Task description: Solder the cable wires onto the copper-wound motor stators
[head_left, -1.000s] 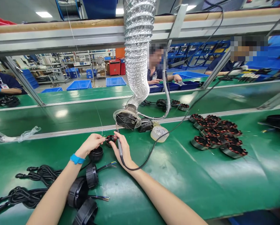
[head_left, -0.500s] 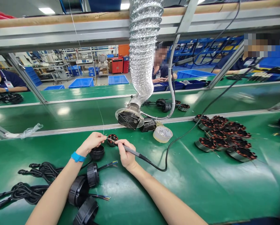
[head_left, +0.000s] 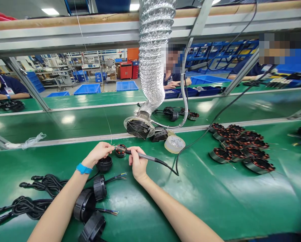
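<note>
Over the tabletop, left hand pinches wire, right hand sensibly grips the likely-light soldering iron by its handle!

No word, number, brand or sign can be read here. A pale badge hangs from a lanyard on the dark-shirted co-worker at far left, but any print on it is too small and blurred to make out.

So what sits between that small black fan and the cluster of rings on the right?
In the head view, going right from the fan: a black block, a whitish round tub, then a black cord crossing the green bench before the rings.
</note>
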`<action>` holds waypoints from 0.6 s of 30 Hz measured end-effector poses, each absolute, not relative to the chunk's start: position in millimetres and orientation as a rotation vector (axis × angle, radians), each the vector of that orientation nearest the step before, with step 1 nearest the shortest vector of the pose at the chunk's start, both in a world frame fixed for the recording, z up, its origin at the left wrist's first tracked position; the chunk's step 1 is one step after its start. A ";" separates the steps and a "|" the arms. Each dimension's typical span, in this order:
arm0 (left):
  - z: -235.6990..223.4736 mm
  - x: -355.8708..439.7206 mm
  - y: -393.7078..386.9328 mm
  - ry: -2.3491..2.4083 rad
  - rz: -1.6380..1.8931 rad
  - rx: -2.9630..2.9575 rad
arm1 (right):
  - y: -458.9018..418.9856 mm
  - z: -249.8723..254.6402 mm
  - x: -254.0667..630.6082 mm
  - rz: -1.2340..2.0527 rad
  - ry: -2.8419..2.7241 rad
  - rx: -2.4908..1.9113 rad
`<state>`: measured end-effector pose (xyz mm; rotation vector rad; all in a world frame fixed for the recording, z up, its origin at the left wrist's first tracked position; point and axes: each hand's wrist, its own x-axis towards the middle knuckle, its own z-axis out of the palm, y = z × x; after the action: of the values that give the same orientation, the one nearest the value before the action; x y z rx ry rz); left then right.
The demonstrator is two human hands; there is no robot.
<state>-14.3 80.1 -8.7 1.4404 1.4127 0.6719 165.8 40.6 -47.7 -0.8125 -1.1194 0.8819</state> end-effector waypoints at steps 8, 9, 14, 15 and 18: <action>-10.1 -16.3 81.2 1.409 0.658 1.444 | 40.5 -46.4 166.8 0.882 -1.112 -0.812; -10.5 -16.5 81.5 1.410 0.657 1.445 | 40.6 -46.9 167.0 0.881 -1.117 -0.807; -13.0 -16.7 82.7 1.404 0.666 1.432 | 41.5 -49.2 167.7 0.849 -1.137 -0.810; -13.2 -16.5 82.7 1.405 0.667 1.433 | 41.7 -49.6 167.8 0.843 -1.140 -0.812; -11.4 -16.3 82.1 1.418 0.665 1.443 | 42.5 -49.7 168.1 0.832 -1.145 -0.816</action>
<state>-16.3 82.1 -11.4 1.4426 1.4179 0.6647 168.1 42.5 -49.7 -0.8159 -1.1447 0.8315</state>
